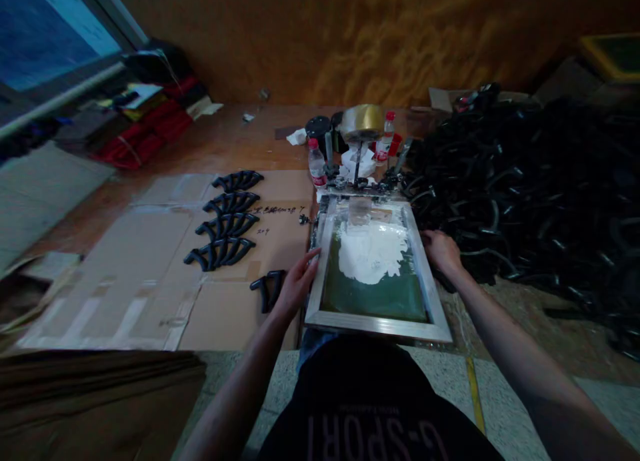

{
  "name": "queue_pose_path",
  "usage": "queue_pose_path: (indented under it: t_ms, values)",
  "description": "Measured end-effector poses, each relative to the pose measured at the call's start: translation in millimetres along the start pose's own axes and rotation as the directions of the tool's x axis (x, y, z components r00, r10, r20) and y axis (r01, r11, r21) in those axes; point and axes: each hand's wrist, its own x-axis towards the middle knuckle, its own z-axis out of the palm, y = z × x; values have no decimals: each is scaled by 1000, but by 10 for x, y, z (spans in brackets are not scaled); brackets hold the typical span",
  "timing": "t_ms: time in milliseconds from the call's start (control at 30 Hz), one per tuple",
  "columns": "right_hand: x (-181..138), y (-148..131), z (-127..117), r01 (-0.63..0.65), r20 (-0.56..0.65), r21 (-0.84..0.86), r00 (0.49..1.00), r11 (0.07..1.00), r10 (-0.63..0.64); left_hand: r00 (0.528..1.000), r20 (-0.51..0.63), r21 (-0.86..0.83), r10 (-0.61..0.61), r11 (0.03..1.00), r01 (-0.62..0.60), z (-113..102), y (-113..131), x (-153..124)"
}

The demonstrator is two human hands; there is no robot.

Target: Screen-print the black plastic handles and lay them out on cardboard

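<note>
A silk-screen printing frame with a metal border lies in front of me, its green mesh partly covered by thick white ink. My left hand is at the frame's left side, fingers closed at its edge and partly hidden. Just beyond the right side of the frame is my right hand, its fingers curled; what they hold, if anything, is hidden. A black curved piece lies just below that hand. Close to my left hand, a few black curved tubular pieces rest on the cardboard.
Four neat rows of black pieces lie on the cardboard to the left. A large heap of black pieces fills the right. Behind the frame stand two red-capped bottles and a tape roll. Red bundles sit back left.
</note>
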Motion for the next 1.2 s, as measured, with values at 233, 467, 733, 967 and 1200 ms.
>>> queue_pose_path:
  t_ms: [233, 467, 733, 967, 1200]
  values:
    - [448, -1063, 93, 437, -20, -48, 898, 898, -439, 995, 35, 193, -90, 978, 82, 192, -729, 199]
    - [-193, -1063, 260, 738, 305, -9, 645, 675, -701, 996, 19, 212, -84, 974, 78, 183, -714, 179]
    - [-240, -978, 231, 766, 185, 34, 626, 642, -758, 994, 19, 136, -104, 986, 100, 183, -704, 180]
    - [-236, -967, 271, 739, 121, 128, 651, 662, -750, 993, 17, 115, -116, 987, 114, 160, -614, 153]
    - [707, -883, -388, 294, -128, 59, 950, 954, -285, 999, -50, -59, -17, 998, 14, 10, 106, 52]
